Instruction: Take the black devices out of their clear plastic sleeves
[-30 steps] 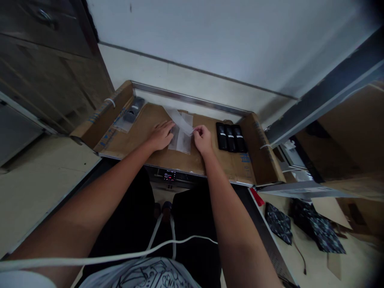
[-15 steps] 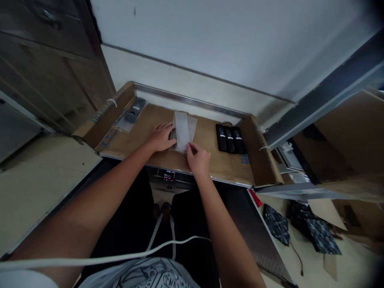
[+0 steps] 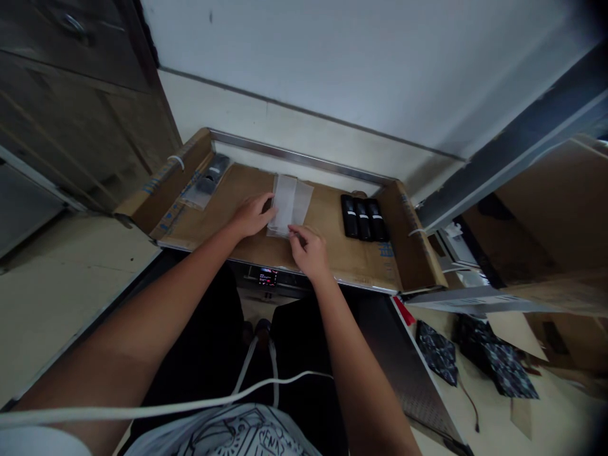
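A small stack of translucent plastic bags lies at the middle of the cardboard-lined tray. My left hand rests at the left edge of the bags, thumb and fingers apart with a gap between them. At the lower edge of the bags, my right hand has thumb and forefinger closed in a pinch on the plastic. Three black oblong items with white labels lie side by side, to the right of my right hand. Over at the left, a similar dark item lies in a clear bag.
The cardboard tray has raised side walls, with a metal rail along its back. A small lit display sits under the front edge. A white cable crosses before my body. Dark patterned bags lie on the floor at right.
My left hand's fingers have drawn in from a flatter spread. My right hand has shifted slightly left along the lower edge of the bags. The black items stay put.
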The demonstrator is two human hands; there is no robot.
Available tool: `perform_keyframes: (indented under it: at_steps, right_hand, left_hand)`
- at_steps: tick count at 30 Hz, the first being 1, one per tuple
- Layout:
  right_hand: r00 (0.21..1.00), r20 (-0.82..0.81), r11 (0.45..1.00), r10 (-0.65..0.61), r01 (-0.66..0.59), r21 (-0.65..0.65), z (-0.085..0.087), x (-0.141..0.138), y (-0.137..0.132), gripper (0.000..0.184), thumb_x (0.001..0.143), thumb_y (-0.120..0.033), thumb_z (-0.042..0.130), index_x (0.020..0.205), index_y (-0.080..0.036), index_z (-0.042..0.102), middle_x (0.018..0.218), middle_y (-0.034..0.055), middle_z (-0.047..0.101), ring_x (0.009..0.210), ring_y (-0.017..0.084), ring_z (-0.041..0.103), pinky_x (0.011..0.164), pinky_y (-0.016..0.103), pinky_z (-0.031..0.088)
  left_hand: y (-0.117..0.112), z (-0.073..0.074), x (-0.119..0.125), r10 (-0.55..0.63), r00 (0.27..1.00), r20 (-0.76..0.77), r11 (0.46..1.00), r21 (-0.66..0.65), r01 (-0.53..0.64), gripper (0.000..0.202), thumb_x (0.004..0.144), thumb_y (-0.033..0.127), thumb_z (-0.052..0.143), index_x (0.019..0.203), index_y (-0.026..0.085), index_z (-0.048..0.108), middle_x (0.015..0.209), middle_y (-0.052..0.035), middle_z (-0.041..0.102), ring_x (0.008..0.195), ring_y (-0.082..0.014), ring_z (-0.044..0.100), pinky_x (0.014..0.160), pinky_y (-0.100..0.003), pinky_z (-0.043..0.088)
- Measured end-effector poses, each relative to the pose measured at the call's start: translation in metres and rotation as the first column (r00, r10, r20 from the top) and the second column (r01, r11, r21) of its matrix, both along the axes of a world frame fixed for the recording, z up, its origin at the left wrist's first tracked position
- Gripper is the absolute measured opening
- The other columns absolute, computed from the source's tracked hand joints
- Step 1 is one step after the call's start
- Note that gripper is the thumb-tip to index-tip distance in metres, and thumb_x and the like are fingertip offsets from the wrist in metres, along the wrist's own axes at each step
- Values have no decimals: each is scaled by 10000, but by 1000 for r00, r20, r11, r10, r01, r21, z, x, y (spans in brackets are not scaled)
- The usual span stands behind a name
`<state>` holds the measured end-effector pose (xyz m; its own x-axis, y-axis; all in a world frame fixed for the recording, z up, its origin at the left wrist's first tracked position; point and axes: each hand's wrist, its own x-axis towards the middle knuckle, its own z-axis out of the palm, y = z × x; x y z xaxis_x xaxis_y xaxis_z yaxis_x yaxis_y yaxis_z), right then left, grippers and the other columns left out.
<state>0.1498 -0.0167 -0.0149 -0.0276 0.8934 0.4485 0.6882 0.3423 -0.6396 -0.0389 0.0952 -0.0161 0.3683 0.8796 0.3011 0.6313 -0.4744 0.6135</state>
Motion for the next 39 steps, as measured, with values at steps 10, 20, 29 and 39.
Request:
perform_keyframes:
  at_steps: [10, 20, 29, 39]
  right_hand:
    - [950, 265, 981, -165, 186, -57, -22, 12, 35, 454, 971, -299, 419, 1360, -123, 575, 1498, 195, 498, 1461, 351, 356, 1181, 620, 242]
    - [873, 487, 960, 3, 133, -245, -6, 30, 49, 536, 1041, -336, 292, 1518, -135, 430, 1615, 111, 356, 1519, 311, 261, 1231, 550, 183]
    - [989, 145, 996, -37, 49, -81, -18, 44, 55, 471, 1017, -339, 330, 1390, -138, 537, 1452, 159, 560, 1385, 271, 478, 1170, 492, 338]
    - [869, -405, 950, -283, 313, 8, -16, 56, 55, 205, 785, -148, 396, 822, -203, 591, 746, 3, 614, 723, 161, 582, 728, 283, 453]
  left_hand:
    - [2, -5, 1, -31, 993, -117, 994, 96, 43, 488, 865, 224, 538, 1350, 193, 576, 1446, -101, 561, 1351, -243, 498, 1178, -422, 350]
    - [8, -13, 1, -23, 991, -130, 988, 150, 42, 448, 873, 166, 493, 1309, 178, 597, 1421, -109, 579, 1334, -236, 513, 1165, -405, 359]
    - [6, -11, 2, -8, 998, -64, 989, 144, 17, 382, 909, 194, 506, 1279, 195, 602, 1363, -111, 617, 1285, -253, 549, 1132, -417, 391]
    - [2, -8, 0, 97, 993, 66, 995, -7, -97, 362, 937, 265, 521, 1289, 209, 581, 1292, -111, 652, 1179, -272, 606, 1032, -431, 461]
